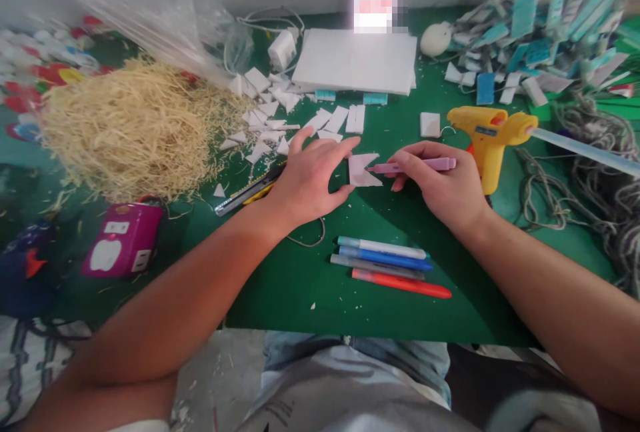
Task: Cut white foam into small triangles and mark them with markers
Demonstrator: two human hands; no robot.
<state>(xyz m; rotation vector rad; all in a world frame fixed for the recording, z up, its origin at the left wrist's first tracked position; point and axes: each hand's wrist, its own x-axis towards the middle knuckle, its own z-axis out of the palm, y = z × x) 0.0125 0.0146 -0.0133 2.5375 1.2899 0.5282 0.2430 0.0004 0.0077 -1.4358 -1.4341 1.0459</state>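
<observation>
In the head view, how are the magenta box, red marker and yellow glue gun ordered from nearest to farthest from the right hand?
1. Yellow glue gun, just beyond the right hand
2. Red marker, lower in the view
3. Magenta box, far left

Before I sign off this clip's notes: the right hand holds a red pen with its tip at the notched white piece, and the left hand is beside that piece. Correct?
The colour is wrong: the head view shows the right hand holding a pink pen; the red pen lies on the table. The rest stands.
</observation>
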